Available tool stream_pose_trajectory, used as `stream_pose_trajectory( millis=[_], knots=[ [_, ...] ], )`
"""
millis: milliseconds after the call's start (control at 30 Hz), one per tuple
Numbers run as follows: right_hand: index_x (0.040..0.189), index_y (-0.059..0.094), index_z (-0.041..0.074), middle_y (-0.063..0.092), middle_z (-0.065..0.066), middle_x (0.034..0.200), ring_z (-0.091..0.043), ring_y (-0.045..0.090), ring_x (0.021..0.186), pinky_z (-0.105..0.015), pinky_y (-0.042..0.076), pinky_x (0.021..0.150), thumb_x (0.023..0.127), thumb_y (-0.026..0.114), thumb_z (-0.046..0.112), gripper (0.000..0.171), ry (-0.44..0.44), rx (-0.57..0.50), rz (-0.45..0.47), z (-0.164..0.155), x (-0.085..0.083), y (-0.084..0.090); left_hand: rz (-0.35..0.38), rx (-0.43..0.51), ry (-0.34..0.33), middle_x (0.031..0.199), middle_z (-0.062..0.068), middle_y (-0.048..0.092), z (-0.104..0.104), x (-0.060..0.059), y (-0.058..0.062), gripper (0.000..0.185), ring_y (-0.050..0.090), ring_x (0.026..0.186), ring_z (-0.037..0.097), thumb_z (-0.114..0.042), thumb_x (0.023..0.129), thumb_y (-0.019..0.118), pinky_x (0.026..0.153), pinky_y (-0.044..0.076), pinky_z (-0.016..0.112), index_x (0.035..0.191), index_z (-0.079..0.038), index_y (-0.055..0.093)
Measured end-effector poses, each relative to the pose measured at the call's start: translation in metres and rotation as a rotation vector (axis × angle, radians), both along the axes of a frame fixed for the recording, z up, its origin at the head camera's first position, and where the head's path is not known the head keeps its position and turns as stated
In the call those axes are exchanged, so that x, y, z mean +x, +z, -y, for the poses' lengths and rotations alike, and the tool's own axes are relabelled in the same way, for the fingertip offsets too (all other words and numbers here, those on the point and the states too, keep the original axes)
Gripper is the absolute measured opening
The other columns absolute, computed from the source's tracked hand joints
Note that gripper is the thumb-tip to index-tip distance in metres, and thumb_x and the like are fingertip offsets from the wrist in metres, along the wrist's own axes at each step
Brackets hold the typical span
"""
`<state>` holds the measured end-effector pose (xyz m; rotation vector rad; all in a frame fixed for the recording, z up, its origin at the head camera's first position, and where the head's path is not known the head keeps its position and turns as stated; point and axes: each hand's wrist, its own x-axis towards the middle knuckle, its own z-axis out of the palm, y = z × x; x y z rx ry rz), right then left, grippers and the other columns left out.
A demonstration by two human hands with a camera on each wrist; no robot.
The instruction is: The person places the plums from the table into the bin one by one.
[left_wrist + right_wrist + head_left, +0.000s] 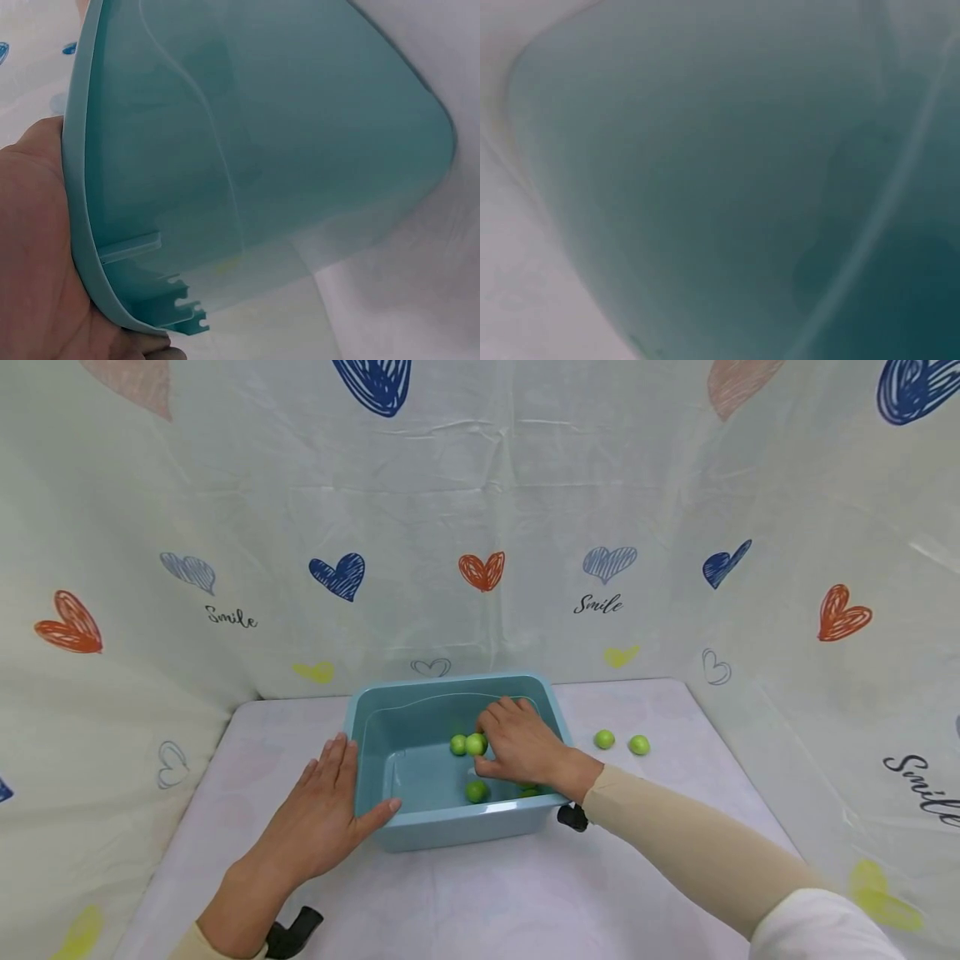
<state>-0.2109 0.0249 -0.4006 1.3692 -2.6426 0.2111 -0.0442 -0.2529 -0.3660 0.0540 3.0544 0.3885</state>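
A blue plastic bin (450, 835) stands on the table with several small round green balls inside. My left hand (322, 810) rests against its left side, fingers straight along the rim and thumb over the front corner. The left wrist view shows the palm (34, 247) against the bin's rim (75, 165). Reaching over the front right corner into the bin, my right hand (521, 743) has a green ball (476, 744) between thumb and index finger. Another green ball (458, 744) sits just left of it, and a third green ball (476, 792) lies nearer the front wall.
Two green balls, a left one (604, 739) and a right one (639, 745), lie on the white-covered table (480, 902) right of the bin. A white sheet (420, 510) printed with hearts hangs behind and along the sides.
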Motion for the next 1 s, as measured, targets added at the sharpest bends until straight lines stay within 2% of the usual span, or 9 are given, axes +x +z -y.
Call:
stream_pose_trajectory(
  millis=[567, 1000],
  knots=[
    [0.112, 0.067, 0.014, 0.065, -0.002, 0.109, -0.021, 0.053, 0.101, -0.040, 0.043, 0.089, 0.095, 0.067, 0.048, 0.039, -0.011, 0.046, 0.006, 0.0002, -0.0017, -0.0021, 0.005, -0.001, 0.002, 0.172, 0.033, 0.014, -0.0003, -0.0010, 0.0006, 0.118, 0.017, 0.159, 0.052, -0.081, 0.097, 0.046, 0.125, 0.022, 0.071, 0.163, 0.012, 0.016],
    [0.112, 0.067, 0.012, 0.065, -0.003, 0.110, -0.022, 0.053, 0.101, -0.040, 0.042, 0.088, 0.095, 0.070, 0.047, 0.038, -0.017, 0.052, 0.016, 0.0012, -0.0013, -0.0023, 0.007, 0.007, 0.004, 0.171, 0.035, 0.015, 0.0006, -0.0023, -0.0002, 0.119, 0.018, 0.158, 0.054, -0.082, 0.096, 0.047, 0.123, 0.022, 0.073, 0.163, 0.012, 0.017]
  ],
)
